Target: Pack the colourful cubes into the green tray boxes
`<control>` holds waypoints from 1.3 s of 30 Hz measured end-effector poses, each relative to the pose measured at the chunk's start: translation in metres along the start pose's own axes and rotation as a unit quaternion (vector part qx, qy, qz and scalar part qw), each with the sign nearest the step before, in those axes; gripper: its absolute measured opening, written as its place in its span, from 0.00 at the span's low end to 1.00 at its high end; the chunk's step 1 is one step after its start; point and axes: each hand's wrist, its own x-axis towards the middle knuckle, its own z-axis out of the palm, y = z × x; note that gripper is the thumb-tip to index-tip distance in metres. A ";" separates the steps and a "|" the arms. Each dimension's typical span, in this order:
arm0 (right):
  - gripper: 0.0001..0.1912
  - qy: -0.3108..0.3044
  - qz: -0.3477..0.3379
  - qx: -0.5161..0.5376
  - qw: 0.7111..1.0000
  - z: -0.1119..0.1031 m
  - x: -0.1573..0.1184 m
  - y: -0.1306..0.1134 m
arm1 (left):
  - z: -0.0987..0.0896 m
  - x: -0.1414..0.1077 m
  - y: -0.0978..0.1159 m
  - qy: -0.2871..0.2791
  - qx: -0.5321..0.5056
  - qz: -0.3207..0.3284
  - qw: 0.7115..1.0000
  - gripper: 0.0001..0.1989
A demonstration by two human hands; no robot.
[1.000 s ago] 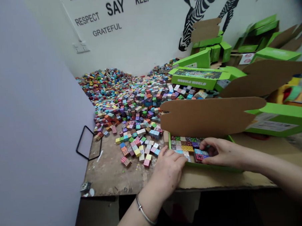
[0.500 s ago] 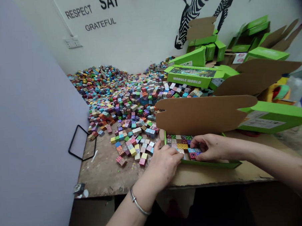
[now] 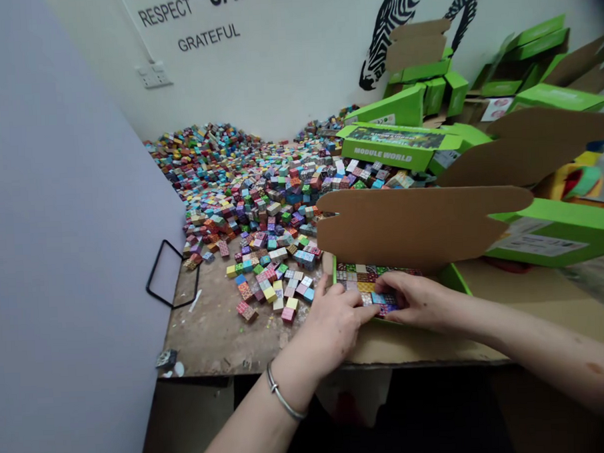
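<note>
An open green box [image 3: 458, 280] with a raised brown cardboard lid [image 3: 412, 225] lies near the table's front edge. Rows of small patterned blocks [image 3: 366, 286] fill its left part. My right hand [image 3: 415, 298] reaches into the box, thumb and fingers around blue and purple blocks [image 3: 380, 302]. My left hand [image 3: 339, 318], with a bracelet on the wrist, rests over the box's front left corner; its index finger is stretched out and touches the blocks beside my right thumb. Its other fingers are spread, holding nothing.
A large heap of colourful blocks [image 3: 260, 181] spreads along the wall, with loose ones [image 3: 246, 312] left of the box. More green boxes [image 3: 386, 149] are piled at the back right. A black wire frame [image 3: 171, 275] stands by the pale panel [image 3: 93, 262] at left.
The view has shifted slightly. My right hand has moved left and down with its blocks, against the blocks by my left index finger, which now reaches further into the box.
</note>
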 end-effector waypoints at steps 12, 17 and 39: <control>0.10 0.004 -0.004 0.039 0.999 0.013 -0.011 0.023 | -0.002 -0.001 0.004 -0.006 0.018 -0.008 1.000 0.13; 0.17 -0.010 -0.007 0.041 0.999 0.017 -0.006 0.027 | -0.003 -0.005 0.012 0.016 0.045 -0.017 0.999 0.11; 0.34 0.069 -0.091 -0.085 0.990 0.067 0.113 -0.151 | 0.020 -0.111 0.001 0.374 -0.016 -0.277 0.885 0.10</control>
